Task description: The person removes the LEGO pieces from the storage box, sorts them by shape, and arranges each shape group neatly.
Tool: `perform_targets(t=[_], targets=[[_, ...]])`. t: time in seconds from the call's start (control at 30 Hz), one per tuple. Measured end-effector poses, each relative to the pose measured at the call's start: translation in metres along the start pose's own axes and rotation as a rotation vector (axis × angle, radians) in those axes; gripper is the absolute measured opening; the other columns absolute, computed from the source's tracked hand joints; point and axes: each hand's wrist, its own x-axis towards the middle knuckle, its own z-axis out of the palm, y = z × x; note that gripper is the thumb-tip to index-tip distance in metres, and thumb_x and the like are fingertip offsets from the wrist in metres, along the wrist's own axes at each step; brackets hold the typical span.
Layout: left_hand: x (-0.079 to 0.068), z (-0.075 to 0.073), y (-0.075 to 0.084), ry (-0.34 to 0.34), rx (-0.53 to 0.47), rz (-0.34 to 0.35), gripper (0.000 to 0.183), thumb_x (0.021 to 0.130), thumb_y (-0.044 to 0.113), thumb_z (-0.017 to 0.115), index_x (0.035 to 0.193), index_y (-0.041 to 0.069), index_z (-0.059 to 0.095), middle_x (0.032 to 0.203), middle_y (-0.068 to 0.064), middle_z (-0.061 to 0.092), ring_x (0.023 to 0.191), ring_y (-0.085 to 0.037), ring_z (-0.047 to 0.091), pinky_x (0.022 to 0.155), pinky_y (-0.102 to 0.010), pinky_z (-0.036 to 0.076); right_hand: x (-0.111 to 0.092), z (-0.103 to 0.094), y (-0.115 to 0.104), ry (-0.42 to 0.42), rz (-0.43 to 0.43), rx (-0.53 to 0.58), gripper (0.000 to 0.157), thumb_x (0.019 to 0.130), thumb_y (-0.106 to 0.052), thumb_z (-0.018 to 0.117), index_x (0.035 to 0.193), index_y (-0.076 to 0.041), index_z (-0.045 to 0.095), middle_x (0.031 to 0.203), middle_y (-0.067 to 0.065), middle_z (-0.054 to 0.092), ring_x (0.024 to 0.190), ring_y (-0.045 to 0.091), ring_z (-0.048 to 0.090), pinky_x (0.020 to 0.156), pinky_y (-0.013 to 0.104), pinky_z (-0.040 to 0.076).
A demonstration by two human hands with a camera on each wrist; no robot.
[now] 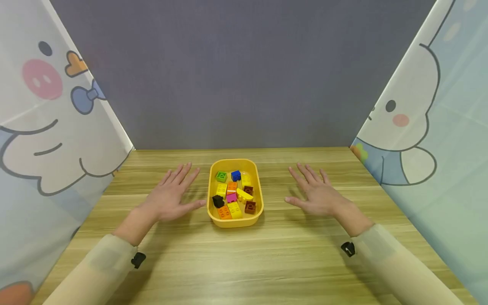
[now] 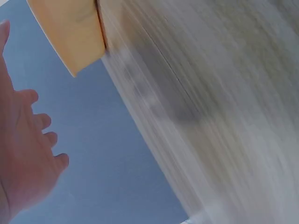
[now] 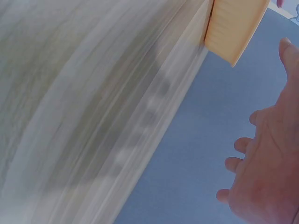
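Left hand (image 1: 169, 199) and right hand (image 1: 316, 195) flank the yellow tray (image 1: 234, 223), palms down, fingers straight and apart; neither grips anything. Both seem to hover, shadows falling on the table (image 1: 236, 262). Tray sits left of centre, holding loose toy blocks (image 1: 235, 210). Left thumb is near the tray's left wall; contact unclear in head view.

Handling, my judgement: pinch blocks by opposite sides, from above. Green block (image 1: 221, 176) and blue block (image 1: 236, 175) at the far end look easiest; magenta block (image 1: 231, 198) is crowded, so fingertips only. Steady the tray with the other hand.

Edges: tray walls rise around the blocks, so lift before going sideways. Grey panel (image 1: 240, 76) bounds the far side, printed sheets (image 1: 34, 127) left and right. More room between tray and right hand than on the left; broad wood on the near side.
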Motion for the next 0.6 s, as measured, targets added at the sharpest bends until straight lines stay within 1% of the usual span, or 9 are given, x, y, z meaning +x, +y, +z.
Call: perform_targets(t=[0.07,0.13,0.2,0.3,0.37,0.47,0.6], targets=[[0.001,0.001,0.0,0.004,-0.037,0.01,0.099,0.104,0.077,0.051,0.179,0.023,0.013,0.186,-0.015,0.01,0.171,-0.045,0.015,0.135,-0.069,0.017,0.001,0.001,0.001,0.002,0.0,0.003,0.099,0.107,-0.073,0.05,0.179,-0.024,0.003,0.187,0.014,0.0,0.171,0.046,0.005,0.132,0.077,-0.002],[0.002,0.004,-0.001,0.001,-0.105,0.022,0.097,0.105,0.074,0.053,0.178,0.023,0.017,0.185,-0.017,0.016,0.168,-0.048,0.022,0.132,-0.072,0.025,0.001,0.002,0.001,0.005,-0.003,0.003,0.099,0.107,-0.074,0.05,0.179,-0.024,0.003,0.187,0.014,0.0,0.172,0.045,0.005,0.132,0.077,-0.001],[0.004,0.008,-0.002,-0.019,-0.178,0.026,0.095,0.105,0.073,0.055,0.178,0.024,0.018,0.183,-0.017,0.022,0.165,-0.05,0.028,0.129,-0.074,0.029,0.002,0.003,0.0,0.008,-0.005,-0.001,0.1,0.106,-0.074,0.049,0.179,-0.024,0.002,0.187,0.014,0.001,0.172,0.044,0.005,0.132,0.077,0.0],[0.008,0.015,-0.004,-0.07,-0.283,0.024,0.096,0.104,0.074,0.057,0.178,0.029,0.016,0.183,-0.016,0.024,0.164,-0.051,0.031,0.128,-0.074,0.029,0.003,0.004,-0.001,0.015,-0.012,-0.003,0.1,0.106,-0.074,0.049,0.179,-0.024,0.003,0.187,0.014,0.002,0.172,0.044,0.006,0.132,0.077,0.001],[0.01,0.02,-0.005,-0.105,-0.321,0.015,0.097,0.103,0.075,0.058,0.178,0.03,0.015,0.183,-0.016,0.024,0.164,-0.051,0.032,0.129,-0.073,0.028,0.003,0.003,-0.003,0.026,-0.019,0.004,0.1,0.106,-0.073,0.05,0.179,-0.023,0.004,0.186,0.015,0.004,0.172,0.045,0.007,0.132,0.078,0.001],[0.014,0.024,-0.007,-0.141,-0.354,0.017,0.098,0.103,0.075,0.058,0.178,0.031,0.014,0.183,-0.016,0.023,0.163,-0.051,0.032,0.129,-0.074,0.028,0.006,0.003,-0.006,0.048,-0.039,0.017,0.098,0.106,-0.071,0.052,0.179,-0.021,0.009,0.186,0.016,0.009,0.171,0.045,0.013,0.131,0.079,0.005],[0.02,0.026,-0.008,-0.178,-0.366,0.021,0.097,0.104,0.073,0.058,0.178,0.03,0.014,0.183,-0.017,0.022,0.163,-0.053,0.031,0.128,-0.075,0.027,0.014,0.003,-0.015,0.087,-0.077,0.06,0.092,0.108,-0.067,0.055,0.178,-0.018,0.019,0.182,0.018,0.024,0.166,0.044,0.029,0.13,0.076,0.015]])
